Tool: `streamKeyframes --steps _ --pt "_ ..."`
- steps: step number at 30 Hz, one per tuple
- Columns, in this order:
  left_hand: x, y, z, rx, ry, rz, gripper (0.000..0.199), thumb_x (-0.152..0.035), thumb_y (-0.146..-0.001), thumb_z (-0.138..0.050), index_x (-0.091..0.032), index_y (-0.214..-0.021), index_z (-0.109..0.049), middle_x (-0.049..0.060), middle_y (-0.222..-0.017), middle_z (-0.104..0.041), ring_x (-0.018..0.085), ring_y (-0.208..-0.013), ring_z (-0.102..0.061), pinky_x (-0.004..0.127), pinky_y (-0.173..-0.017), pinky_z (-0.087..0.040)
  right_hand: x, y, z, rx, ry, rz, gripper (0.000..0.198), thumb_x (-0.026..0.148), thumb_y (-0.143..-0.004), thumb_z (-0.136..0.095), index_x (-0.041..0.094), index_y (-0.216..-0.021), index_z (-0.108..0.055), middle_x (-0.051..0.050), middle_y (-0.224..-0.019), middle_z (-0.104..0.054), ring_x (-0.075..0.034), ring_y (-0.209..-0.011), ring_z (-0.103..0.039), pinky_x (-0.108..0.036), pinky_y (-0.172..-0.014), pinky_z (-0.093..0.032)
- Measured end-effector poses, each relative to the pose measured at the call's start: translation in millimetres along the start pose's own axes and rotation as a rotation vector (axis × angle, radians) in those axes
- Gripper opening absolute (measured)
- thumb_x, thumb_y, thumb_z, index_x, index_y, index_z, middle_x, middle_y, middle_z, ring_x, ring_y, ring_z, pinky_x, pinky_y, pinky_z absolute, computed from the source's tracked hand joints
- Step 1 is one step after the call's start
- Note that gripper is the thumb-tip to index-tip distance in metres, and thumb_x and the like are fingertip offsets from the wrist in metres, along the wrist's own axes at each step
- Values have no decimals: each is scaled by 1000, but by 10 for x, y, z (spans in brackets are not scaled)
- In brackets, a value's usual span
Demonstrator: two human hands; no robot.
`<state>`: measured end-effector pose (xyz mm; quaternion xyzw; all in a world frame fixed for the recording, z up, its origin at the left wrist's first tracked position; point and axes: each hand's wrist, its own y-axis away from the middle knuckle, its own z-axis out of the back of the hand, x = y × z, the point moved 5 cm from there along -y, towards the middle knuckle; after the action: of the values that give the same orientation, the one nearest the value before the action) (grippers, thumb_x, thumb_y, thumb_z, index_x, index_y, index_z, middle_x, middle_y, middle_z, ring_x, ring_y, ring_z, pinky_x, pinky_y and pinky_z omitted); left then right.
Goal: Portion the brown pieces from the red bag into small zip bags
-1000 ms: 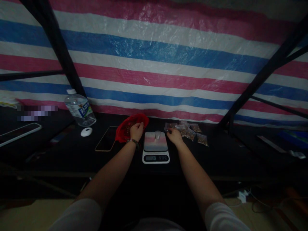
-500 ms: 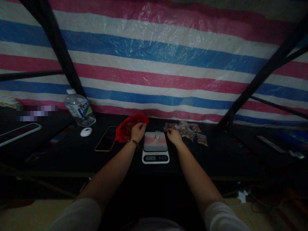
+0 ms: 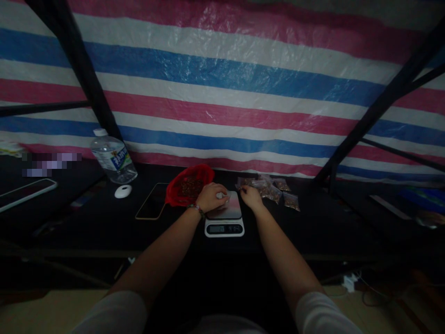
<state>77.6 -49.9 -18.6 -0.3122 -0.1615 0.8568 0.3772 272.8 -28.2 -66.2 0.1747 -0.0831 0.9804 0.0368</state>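
My left hand (image 3: 210, 197) reaches over the kitchen scale (image 3: 225, 227), its fingers closed round a small clear cup (image 3: 222, 195) on the metal plate. The fingers partly cover the cup. Just right of the scale, my right hand (image 3: 251, 196) is closed in a pinch at the edge of a small plastic bag (image 3: 246, 181). Several more small clear bags (image 3: 267, 190) with brown bits inside lie in a heap beside it. Left of the scale stands an open red bag (image 3: 177, 190), holding loose brown pieces (image 3: 190, 186). The scale's display digits are too dim to read.
Left of the red bag lies a phone (image 3: 153, 202). Farther left are a white oval case (image 3: 123, 191) and a large clear bottle (image 3: 114, 160). Another phone (image 3: 28, 194) lies at the far left. Dark metal posts (image 3: 85, 79) and a striped sheet (image 3: 222, 93) stand behind the table.
My left hand has moved right, from the red bag's edge to the cup on the scale, and closed on it. My right hand has stayed by the small bags.
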Motion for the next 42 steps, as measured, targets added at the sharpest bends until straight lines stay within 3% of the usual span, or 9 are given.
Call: streamKeyframes --steps 7,10,17,24,33,37,42 --pt "54 0 7 -55 35 38 22 -25 -71 -60 -19 -92 -65 4 -92 -65 20 -88 -59 33 -83 -45 7 5 2 6 -5 2 32 35 -89 -43 20 -106 -65 -9 -102 -69 -20 -96 -63 -26 -85 -44" --pt "111 20 85 -179 35 36 22 -23 -73 -59 -18 -94 -64 6 -95 -63 21 -93 -57 34 -87 -45 15 14 17 10 -4 -9 32 35 -89 -44 20 -106 -65 -9 -101 -69 -20 -95 -64 -26 -84 -45" --pt "293 123 350 -568 5 175 29 -30 -80 -59 -18 -107 -57 9 -104 -59 22 -102 -53 37 -92 -42 36 22 43 15 -10 -1 31 33 -88 -46 20 -108 -66 -8 -101 -70 -19 -96 -64 -25 -83 -45" --pt "373 144 384 -677 15 174 32 -25 -85 -50 -17 -116 -54 11 -114 -55 22 -112 -48 39 -99 -39 32 7 38 4 -10 20 31 31 -87 -47 20 -109 -65 -8 -104 -69 -21 -99 -63 -27 -86 -44" --pt "550 134 316 -614 219 256 35 -30 -91 -40 -16 -121 -51 11 -115 -60 20 -105 -58 35 -92 -46 14 13 41 -1 -27 7 31 33 -87 -46 22 -108 -66 -8 -102 -70 -22 -97 -64 -27 -83 -45" --pt "517 127 314 -563 237 246 38 -35 -84 -53 -14 -116 -55 11 -108 -63 21 -99 -60 34 -88 -48 20 14 43 1 -30 14 30 34 -87 -47 21 -107 -66 -8 -102 -70 -21 -97 -63 -27 -83 -45" --pt "291 84 191 -274 248 130 43 -33 -71 -66 -16 -110 -59 7 -94 -67 16 -80 -62 29 -74 -50 11 4 35 3 -23 1 30 34 -87 -48 20 -107 -66 -9 -100 -70 -21 -95 -64 -26 -82 -45"
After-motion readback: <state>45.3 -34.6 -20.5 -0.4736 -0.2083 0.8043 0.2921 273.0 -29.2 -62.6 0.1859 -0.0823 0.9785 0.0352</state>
